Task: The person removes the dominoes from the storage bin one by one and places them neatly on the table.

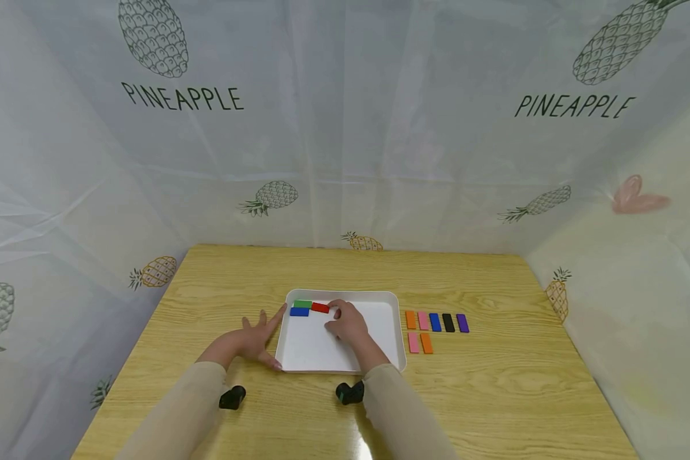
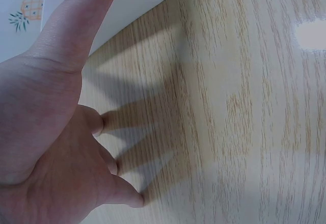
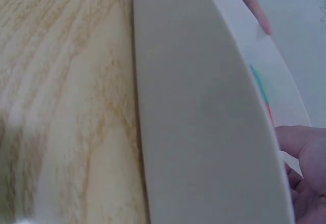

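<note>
A shallow white tray (image 1: 345, 358) lies on the table with a green tile (image 1: 302, 304), a blue tile (image 1: 299, 312) and a red tile (image 1: 320, 308) in its upper left corner. The red tile sits slightly slanted, right of the other two. My right hand (image 1: 349, 324) is over the tray, its index fingertip at the red tile's right end and its thumb apart from the tile. With fingers spread, my left hand (image 1: 255, 338) rests against the tray's left side. The right wrist view mostly shows the tray's outer wall (image 3: 198, 112), which hides much of the right hand.
Right of the tray, two rows of tiles lie on the wooden table (image 1: 494, 377): orange tiles (image 1: 411, 319), pink tiles (image 1: 423, 321), a blue tile (image 1: 435, 322), a black tile (image 1: 448, 322) and a purple tile (image 1: 462, 323). A pineapple-print curtain (image 1: 345, 128) surrounds the table.
</note>
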Demonstrator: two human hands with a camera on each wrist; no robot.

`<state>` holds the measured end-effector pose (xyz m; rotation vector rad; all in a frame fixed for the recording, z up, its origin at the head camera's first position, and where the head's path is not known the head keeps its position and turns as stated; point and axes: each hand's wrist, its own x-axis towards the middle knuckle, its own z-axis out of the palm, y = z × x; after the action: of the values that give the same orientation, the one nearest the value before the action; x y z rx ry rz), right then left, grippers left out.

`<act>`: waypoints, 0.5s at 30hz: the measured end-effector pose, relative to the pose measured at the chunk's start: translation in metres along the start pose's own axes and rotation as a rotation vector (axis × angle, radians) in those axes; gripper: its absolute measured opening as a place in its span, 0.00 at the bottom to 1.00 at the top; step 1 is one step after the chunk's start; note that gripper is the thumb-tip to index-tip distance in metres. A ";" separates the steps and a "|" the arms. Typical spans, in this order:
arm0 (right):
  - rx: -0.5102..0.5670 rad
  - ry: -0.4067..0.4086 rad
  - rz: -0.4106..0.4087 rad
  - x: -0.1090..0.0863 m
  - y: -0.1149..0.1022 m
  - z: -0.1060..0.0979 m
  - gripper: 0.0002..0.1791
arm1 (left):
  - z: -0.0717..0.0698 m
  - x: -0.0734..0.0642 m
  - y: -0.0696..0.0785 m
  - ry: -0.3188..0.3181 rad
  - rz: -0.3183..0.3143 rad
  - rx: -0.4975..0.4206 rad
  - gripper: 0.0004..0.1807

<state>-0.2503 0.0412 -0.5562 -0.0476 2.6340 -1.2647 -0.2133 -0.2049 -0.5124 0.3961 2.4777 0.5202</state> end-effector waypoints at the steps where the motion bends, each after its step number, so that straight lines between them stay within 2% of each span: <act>1: -0.013 0.011 -0.002 0.000 0.000 0.000 0.19 | 0.000 0.000 0.000 -0.001 -0.001 -0.001 0.74; 6: -0.077 0.061 -0.009 -0.001 -0.002 0.003 0.15 | 0.000 -0.001 0.000 -0.002 -0.007 -0.007 0.73; 15: -0.160 0.115 -0.026 0.002 0.000 0.009 0.15 | 0.000 0.001 0.000 -0.005 -0.011 -0.005 0.73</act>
<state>-0.2507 0.0340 -0.5622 -0.0361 2.8371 -1.0920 -0.2139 -0.2045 -0.5132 0.3812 2.4716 0.5208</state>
